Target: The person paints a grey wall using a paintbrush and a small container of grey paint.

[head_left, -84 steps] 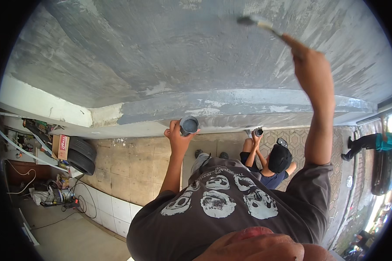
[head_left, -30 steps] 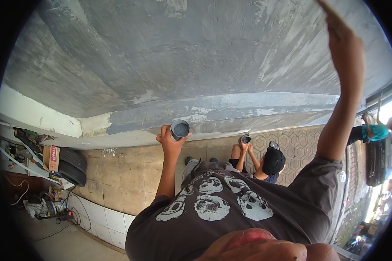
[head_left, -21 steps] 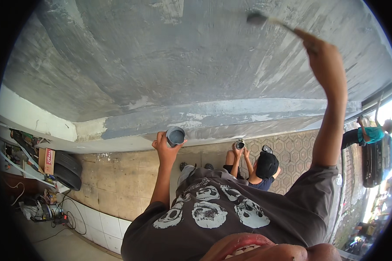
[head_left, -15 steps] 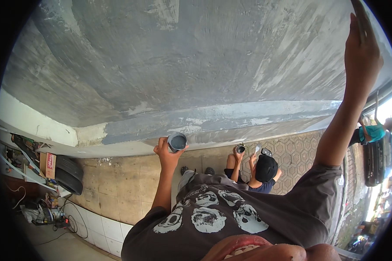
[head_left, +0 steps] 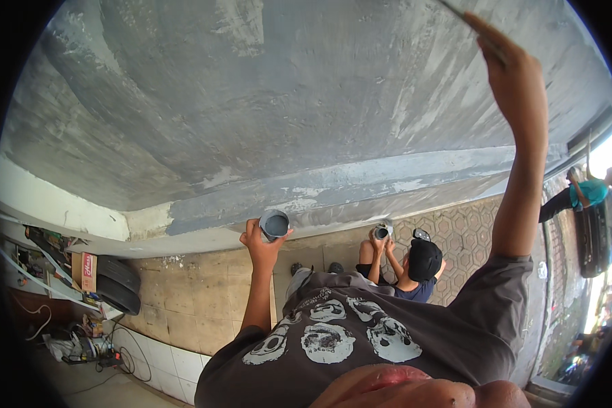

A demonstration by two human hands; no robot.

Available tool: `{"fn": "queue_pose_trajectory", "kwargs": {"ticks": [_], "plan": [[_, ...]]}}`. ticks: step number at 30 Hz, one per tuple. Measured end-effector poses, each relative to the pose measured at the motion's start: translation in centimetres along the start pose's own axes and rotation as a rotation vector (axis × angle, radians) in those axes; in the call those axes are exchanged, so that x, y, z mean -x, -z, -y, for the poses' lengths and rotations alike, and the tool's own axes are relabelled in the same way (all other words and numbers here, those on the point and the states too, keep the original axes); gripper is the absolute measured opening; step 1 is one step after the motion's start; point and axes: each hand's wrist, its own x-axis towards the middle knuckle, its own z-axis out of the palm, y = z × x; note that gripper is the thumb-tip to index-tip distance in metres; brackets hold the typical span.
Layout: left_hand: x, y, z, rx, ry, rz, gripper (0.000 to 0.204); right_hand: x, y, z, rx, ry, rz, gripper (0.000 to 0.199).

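Head view: mid-coat. Right hand (head_left: 513,75) at 1 o'clock grips brush handle (head_left: 470,24) against grey wall (head_left: 306,102); left hand (head_left: 262,241) holds paint cup (head_left: 274,224), centre. Next stroke likely needs reloading.

Brown cardboard box (head_left: 85,270) w/ red label — lower left, beside black tyres (head_left: 119,284).
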Motion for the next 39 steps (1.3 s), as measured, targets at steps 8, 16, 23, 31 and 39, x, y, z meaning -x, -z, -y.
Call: {"fn": "queue_pose_trajectory", "kwargs": {"ticks": [8, 16, 23, 31, 39], "plan": [[0.3, -1.1, -0.5, 0.027, -0.021, 0.012, 0.062, 0.9, -1.5, -0.3, 0.130, 0.069, -0.097, 0.034], [1.4, -2.2, -0.2, 0.032, -0.030, 0.054, 0.064, 5.6, -4.9, -0.6, 0.055, -0.071, 0.592, 0.042], [1.1, -1.6, -0.1, 0.004, 0.010, 0.047, 0.067, -0.8, 3.2, 1.8, -0.070, -0.167, -0.213, 0.038], [1.6, -1.7, 0.0, 0.005, -0.002, 0.035, 0.064, 4.1, -3.1, -1.7, 0.186, -0.057, 0.272, 0.041], [0.8, -2.5, -0.4, 0.011, -0.021, 0.056, 0.063, 4.7, -2.7, -0.9, 0.032, -0.183, 0.435, 0.040]]}}
